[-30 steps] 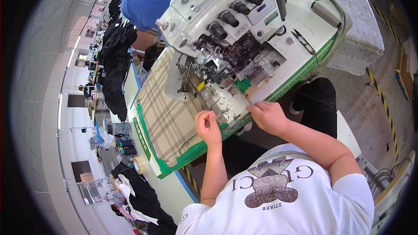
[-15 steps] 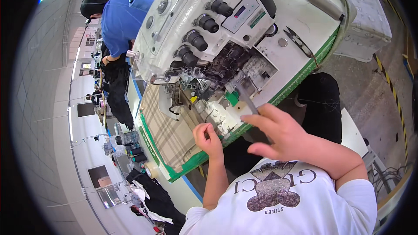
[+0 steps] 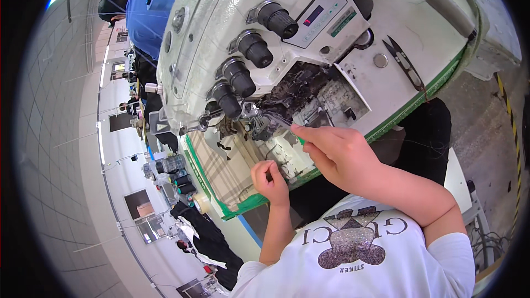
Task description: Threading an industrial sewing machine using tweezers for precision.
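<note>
A white overlock sewing machine (image 3: 221,27) stands before me, its front cover open on dark, linty inner parts. My right hand (image 3: 342,154) is closed round slim metal tweezers (image 3: 282,121), whose tips reach in among the parts near the needle area; the tips themselves are hard to make out. My left hand (image 3: 270,181) is curled with its fingertips together, just off the table's near edge. Anything between its fingers is too small or hidden to tell. A bit of green (image 3: 301,140) shows beside my right fingertips.
Thread snips (image 3: 406,66), a round metal disc (image 3: 381,60) and a grey cylinder (image 3: 447,8) lie on the tabletop to the right. Black tension knobs (image 3: 255,48) jut from the machine. A green-taped edge (image 3: 397,118) borders the table. A person in blue (image 3: 152,8) works beyond.
My right hand has moved left and forward, carrying the tweezers into the machine's open front. The view has shifted closer to the machine. My left hand keeps its curled pose.
</note>
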